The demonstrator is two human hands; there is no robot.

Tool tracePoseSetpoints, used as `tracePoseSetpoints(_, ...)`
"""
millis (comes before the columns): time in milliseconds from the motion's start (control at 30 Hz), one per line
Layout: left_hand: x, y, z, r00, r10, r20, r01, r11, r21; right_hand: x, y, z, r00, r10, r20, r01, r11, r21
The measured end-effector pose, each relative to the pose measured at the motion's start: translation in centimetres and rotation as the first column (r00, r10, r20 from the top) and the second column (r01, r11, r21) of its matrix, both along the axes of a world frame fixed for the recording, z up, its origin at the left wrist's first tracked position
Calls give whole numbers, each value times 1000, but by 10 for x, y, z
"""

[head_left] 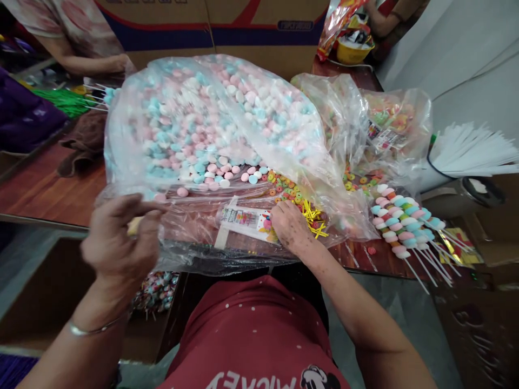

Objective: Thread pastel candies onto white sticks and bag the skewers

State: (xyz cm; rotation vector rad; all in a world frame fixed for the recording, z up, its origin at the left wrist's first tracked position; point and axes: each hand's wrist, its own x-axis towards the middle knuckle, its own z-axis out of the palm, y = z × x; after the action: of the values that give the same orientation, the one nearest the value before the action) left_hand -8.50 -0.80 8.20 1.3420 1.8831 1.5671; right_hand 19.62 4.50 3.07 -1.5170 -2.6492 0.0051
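Left hand (117, 240) raised, fingers pinched (blurred); right hand (290, 227) palm-down, fingers curled.

Candy bag (211, 124) on table (40, 189), finished skewers (399, 221) right, cardboard boxes (243, 27) behind

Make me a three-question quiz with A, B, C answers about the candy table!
1. Where do the finished candy sticks lie?
A. To the right of the big bag
B. Inside the big bag
C. On the floor

2. What colours are the sweets in the big bag?
A. Black and brown
B. Pink, blue and white
C. Only green

3. What is the right hand doing?
A. Holding a cup
B. Hanging off the table
C. Resting on the plastic by the yellow ties

Answers:
1 A: the sticks lie on the table just right of the bag.
2 B: pink, blue and white pieces show through the clear plastic.
3 C: its fingers sit on the plastic next to the ties, while the left hand pinches the bag's edge.
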Motion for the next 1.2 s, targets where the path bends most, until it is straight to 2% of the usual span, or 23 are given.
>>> tracePoseSetpoints(33, 13, 8, -2, 967, -35, -253, 59, 994, 88, 0, 0, 0, 1000, 9, -7, -9, 1000, 11)
tracePoseSetpoints(67, 26, 14, -3, 899, -142, -415, 187, 980, 69, 0, 1, 0, 1000, 12, -17, -12, 1000, 24)
tracePoseSetpoints(100, 37, 21, -4, 815, -253, -520, 324, 945, 48, 0, 1, 0, 999, 12, -31, -10, 999, 36)
tracePoseSetpoints(133, 47, 26, -4, 766, -300, -568, 401, 914, 58, -1, 1, 0, 999, 8, -46, -6, 999, 46)
tracePoseSetpoints(200, 63, 36, -6, 708, -393, -587, 503, 864, 29, -3, 0, -1, 998, 0, -59, 3, 999, 47)
tracePoseSetpoints(333, 83, 51, -17, 627, -514, -586, 614, 789, -34, -6, 0, -6, 999, 31, -32, -30, 999, 32)
tracePoseSetpoints(433, 89, 59, -23, 514, -573, -638, 684, 723, -97, -3, -2, -6, 996, 69, -65, -60, 989, 136)
tracePoseSetpoints(500, 90, 63, -23, 421, -620, -662, 704, 684, -193, 0, -5, -2, 990, 93, -108, -63, 966, 253)
tracePoseSetpoints(600, 91, 66, -13, 331, -753, -568, 693, 603, -395, 7, -10, 10, 975, 144, -168, -68, 916, 395)
tracePoseSetpoints(700, 94, 66, 2, 319, -900, -298, 734, 433, -523, 14, -17, 21, 958, 186, -217, -66, 883, 464)
tracePoseSetpoints(767, 98, 65, 10, 320, -937, -144, 790, 347, -505, 18, -21, 25, 947, 212, -240, -64, 861, 505)
tracePoseSetpoints(800, 100, 64, 11, 324, -941, -99, 815, 330, -477, 19, -23, 26, 943, 222, -246, -64, 850, 523)
tracePoseSetpoints(867, 104, 63, 11, 348, -936, -49, 845, 335, -418, 21, -26, 25, 933, 243, -267, -66, 842, 536)
tracePoseSetpoints(967, 108, 63, 4, 372, -927, 40, 873, 335, -356, 25, -29, 21, 855, 210, -474, 31, 892, 451)
tracePoseSetpoints(1000, 109, 63, 2, 361, -930, 75, 886, 317, -338, 27, -30, 21, 794, 154, -589, 96, 924, 370)
tracePoseSetpoints(1067, 110, 62, -1, 315, -940, 131, 915, 264, -307, 32, -31, 20, 635, -15, -772, 173, 977, 123)
tracePoseSetpoints(1133, 111, 61, -2, 266, -953, 143, 930, 215, -299, 36, -33, 22, 534, -162, -830, 103, 987, -127)
tracePoseSetpoints(1200, 114, 59, -2, 263, -960, 95, 921, 220, -320, 40, -35, 24, 513, -211, -832, 8, 970, -241)
